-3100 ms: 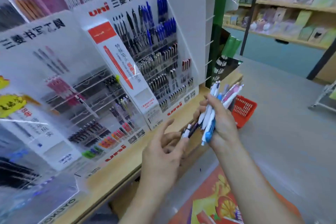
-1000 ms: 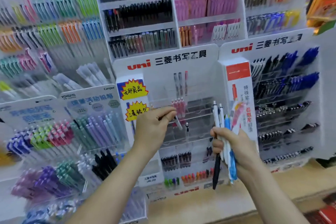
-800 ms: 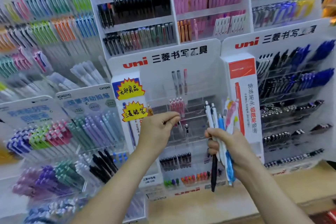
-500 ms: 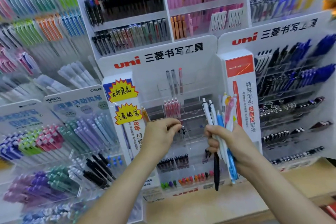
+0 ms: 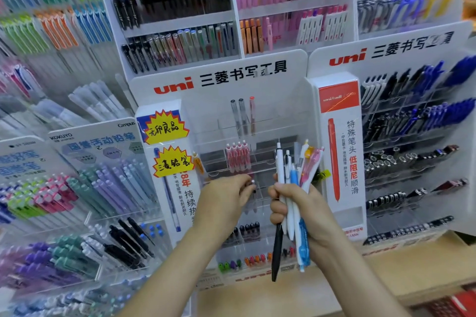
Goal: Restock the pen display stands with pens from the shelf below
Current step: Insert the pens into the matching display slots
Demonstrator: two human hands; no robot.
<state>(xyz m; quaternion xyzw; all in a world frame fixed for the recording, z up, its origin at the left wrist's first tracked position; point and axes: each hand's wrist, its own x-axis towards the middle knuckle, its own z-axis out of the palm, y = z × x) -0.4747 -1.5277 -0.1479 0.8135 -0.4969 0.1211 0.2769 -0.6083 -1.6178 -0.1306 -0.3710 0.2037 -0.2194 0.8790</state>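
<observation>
Stationery shelving fills the view, with a wooden counter (image 5: 334,288) along the bottom. My left hand (image 5: 224,203) has its fingertips curled in a pinch on the top of one slim pen (image 5: 254,195). That pen stands upright in a clear tier of the centre stand (image 5: 231,77), at 6 o'clock of the pink pens (image 5: 238,159). Whether its tip has bottomed out I cannot tell. Just beside, at 3 o'clock, my right hand (image 5: 316,211) is fisted round a bundle (image 5: 292,183) of about half a dozen pens, tops up, with a black one hanging lowest.

I judge these pens light, stiff and smooth-barrelled, so a slack fist could let one slide out. The bundle wants holding at mid-barrel, and the single pen near its top for steering into a slot. The acrylic tiers look thin, so no forcing.

Against a second ago, the left hand sits lower, and the pen has gone from slanted in the air to upright in the tier. The bundle looks unchanged.
</observation>
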